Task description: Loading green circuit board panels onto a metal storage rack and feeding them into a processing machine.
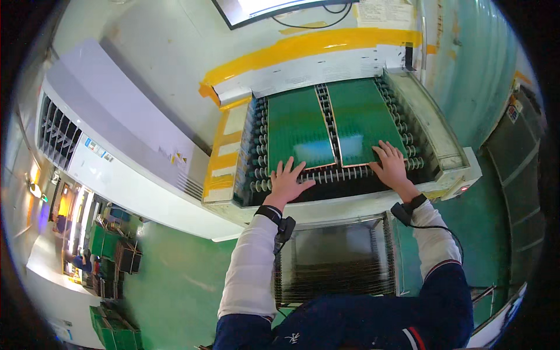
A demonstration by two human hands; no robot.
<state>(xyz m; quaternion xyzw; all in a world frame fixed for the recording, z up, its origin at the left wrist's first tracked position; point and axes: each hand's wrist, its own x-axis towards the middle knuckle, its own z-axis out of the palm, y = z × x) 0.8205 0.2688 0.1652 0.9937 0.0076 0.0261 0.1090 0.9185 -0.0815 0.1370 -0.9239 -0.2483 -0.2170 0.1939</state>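
Observation:
Two green circuit board panels [296, 125] lie side by side on the roller conveyor [344, 174] of a machine. My left hand [286, 182] is open, fingers spread, its fingertips at the near edge of the left panel. At the near right corner of the right-hand circuit board panel [364, 119] rests my right hand [389, 165], also open with the fingers apart. Neither hand grips anything. A dark band with a wired module sits on each wrist.
Below the machine's front edge stands a rack [335, 259] with many thin slots. A tall white air conditioner [128, 134] is at the left, a monitor [268, 9] above. Yellow tape [315, 44] lines the machine's hood. Dark panels [519, 169] stand at the far right.

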